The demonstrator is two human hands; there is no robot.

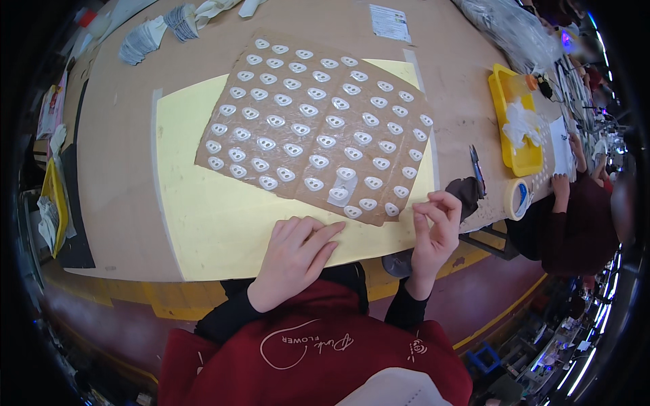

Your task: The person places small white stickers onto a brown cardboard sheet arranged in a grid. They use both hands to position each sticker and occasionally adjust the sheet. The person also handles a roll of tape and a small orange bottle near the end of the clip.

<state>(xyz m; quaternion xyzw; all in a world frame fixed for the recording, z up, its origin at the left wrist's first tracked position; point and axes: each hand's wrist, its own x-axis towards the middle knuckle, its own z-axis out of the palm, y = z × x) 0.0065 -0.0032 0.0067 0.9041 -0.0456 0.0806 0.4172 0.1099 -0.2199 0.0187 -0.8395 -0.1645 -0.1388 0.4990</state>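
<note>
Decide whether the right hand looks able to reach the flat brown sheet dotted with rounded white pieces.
Probably yes: the right hand is near the brown sheet, and nothing visible blocks the way between them.

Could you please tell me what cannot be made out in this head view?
Head view:
Left hand: palm, hidden by its own back.
Right hand: whether it pinches anything, too small to tell.
Yellow sheet: middle, covered by the brown sheet.
Right yellow tray: part of its floor, under crumpled white plastic.
</note>
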